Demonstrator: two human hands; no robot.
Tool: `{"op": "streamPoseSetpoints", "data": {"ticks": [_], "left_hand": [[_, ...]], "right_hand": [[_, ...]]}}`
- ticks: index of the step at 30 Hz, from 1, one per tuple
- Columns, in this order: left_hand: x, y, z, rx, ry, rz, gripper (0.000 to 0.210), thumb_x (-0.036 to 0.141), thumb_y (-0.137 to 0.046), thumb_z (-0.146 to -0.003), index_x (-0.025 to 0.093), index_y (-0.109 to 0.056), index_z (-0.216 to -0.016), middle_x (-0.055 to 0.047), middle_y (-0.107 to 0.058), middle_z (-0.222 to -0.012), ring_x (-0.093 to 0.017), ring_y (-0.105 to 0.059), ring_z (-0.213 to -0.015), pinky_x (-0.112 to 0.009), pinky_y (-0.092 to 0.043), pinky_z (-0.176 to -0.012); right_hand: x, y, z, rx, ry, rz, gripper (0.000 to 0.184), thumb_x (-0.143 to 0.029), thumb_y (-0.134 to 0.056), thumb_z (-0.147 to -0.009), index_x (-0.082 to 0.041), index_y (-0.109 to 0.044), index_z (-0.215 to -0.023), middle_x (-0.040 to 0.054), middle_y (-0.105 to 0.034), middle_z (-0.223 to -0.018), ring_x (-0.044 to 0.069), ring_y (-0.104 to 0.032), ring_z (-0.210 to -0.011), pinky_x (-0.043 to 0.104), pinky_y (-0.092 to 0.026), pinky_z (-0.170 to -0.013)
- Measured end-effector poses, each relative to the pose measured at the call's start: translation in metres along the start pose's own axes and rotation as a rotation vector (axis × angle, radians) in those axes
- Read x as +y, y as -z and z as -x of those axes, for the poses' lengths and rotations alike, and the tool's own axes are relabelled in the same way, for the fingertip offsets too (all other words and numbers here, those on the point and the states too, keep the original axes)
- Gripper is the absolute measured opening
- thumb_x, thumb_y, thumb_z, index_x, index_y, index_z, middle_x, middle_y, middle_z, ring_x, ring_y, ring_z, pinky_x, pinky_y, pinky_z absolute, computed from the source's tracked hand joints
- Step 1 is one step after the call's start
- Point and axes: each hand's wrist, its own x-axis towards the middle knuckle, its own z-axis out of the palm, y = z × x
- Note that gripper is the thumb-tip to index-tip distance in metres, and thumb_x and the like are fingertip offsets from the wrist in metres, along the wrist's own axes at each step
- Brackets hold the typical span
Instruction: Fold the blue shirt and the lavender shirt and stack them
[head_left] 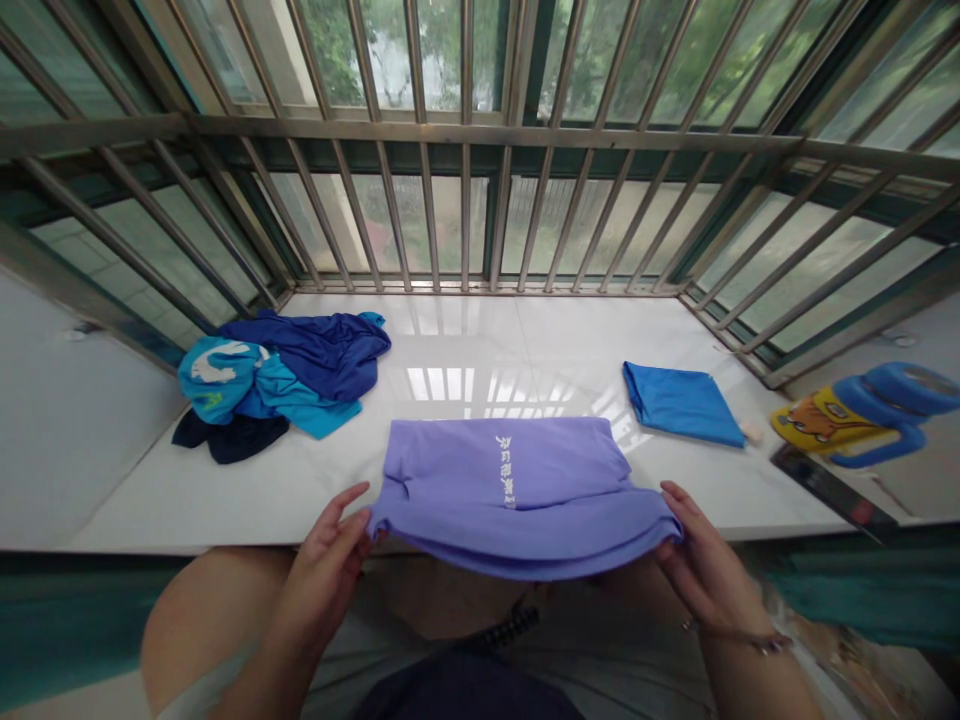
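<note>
A purple shirt (450, 465) with a column of white characters lies partly on the white ledge, its near part folded and lifted at the ledge's front edge. My left hand (334, 555) pinches the shirt's near left corner between thumb and fingers. At the opposite corner, my right hand (701, 555), with a bracelet at the wrist, grips the cloth the same way. Between the two hands the near edge sags in a shallow curve over my lap.
On the ledge (525, 340), a heap of dark blue and turquoise clothes (300, 365) lies left. To the right are a folded blue cloth (682, 402), a yellow and blue bottle (840, 410) and a dark flat box (832, 490). Metal window bars (465, 220) stand behind.
</note>
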Motion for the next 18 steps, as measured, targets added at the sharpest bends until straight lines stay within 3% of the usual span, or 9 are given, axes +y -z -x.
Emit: {"op": "streamPoseSetpoints", "data": {"ticks": [3, 5, 8, 12, 18], "left_hand": [[-0.001, -0.011, -0.021, -0.079, -0.155, -0.089, 0.068, 0.063, -0.062, -0.099, 0.025, -0.048, -0.155, -0.018, -0.065, -0.157, -0.032, -0.064, -0.145, -0.048, -0.061, -0.111], [-0.007, -0.014, -0.031, -0.105, -0.251, -0.304, 0.064, 0.057, -0.060, -0.100, 0.026, -0.049, -0.154, -0.017, -0.057, -0.166, -0.033, -0.056, -0.153, -0.051, -0.056, -0.117], [-0.017, -0.015, -0.038, -0.083, -0.387, -0.670, 0.056, 0.050, -0.061, -0.097, 0.024, -0.060, -0.147, -0.015, -0.066, -0.156, -0.033, -0.061, -0.146, -0.056, -0.050, -0.123], [-0.021, -0.018, -0.045, -0.042, -0.598, -0.917, 0.048, 0.046, -0.054, -0.101, 0.020, -0.067, -0.139, -0.016, -0.072, -0.142, -0.035, -0.065, -0.137, -0.055, -0.049, -0.123], [-0.010, -0.030, -0.075, 0.095, -0.636, -1.139, 0.049, 0.046, -0.053, -0.103, 0.015, -0.068, -0.138, -0.019, -0.073, -0.134, -0.038, -0.066, -0.126, -0.053, -0.051, -0.115]], "right_hand": [[-0.006, -0.025, -0.016, -0.058, -0.088, -0.278, 0.054, -0.064, -0.070, -0.093, -0.027, -0.063, -0.132, 0.0115, -0.077, -0.128, 0.027, -0.079, -0.108, 0.047, -0.068, -0.093], [-0.005, -0.037, -0.020, -0.031, -0.085, -0.311, 0.064, -0.063, -0.075, -0.090, -0.026, -0.059, -0.139, 0.0145, -0.070, -0.144, 0.030, -0.073, -0.126, 0.052, -0.062, -0.107], [-0.001, -0.044, -0.016, 0.042, 0.075, 0.056, 0.066, -0.063, -0.071, -0.092, -0.023, -0.059, -0.143, 0.0171, -0.066, -0.149, 0.032, -0.065, -0.136, 0.055, -0.055, -0.115], [0.003, -0.041, -0.012, 0.041, 0.317, 0.562, 0.055, -0.058, -0.054, -0.100, -0.018, -0.064, -0.137, 0.0199, -0.068, -0.140, 0.035, -0.063, -0.132, 0.057, -0.048, -0.119], [0.003, -0.049, -0.037, 0.022, 0.326, 0.758, 0.057, -0.056, -0.053, -0.100, -0.013, -0.065, -0.137, 0.0189, -0.074, -0.123, 0.035, -0.068, -0.115, 0.051, -0.050, -0.111]]}}
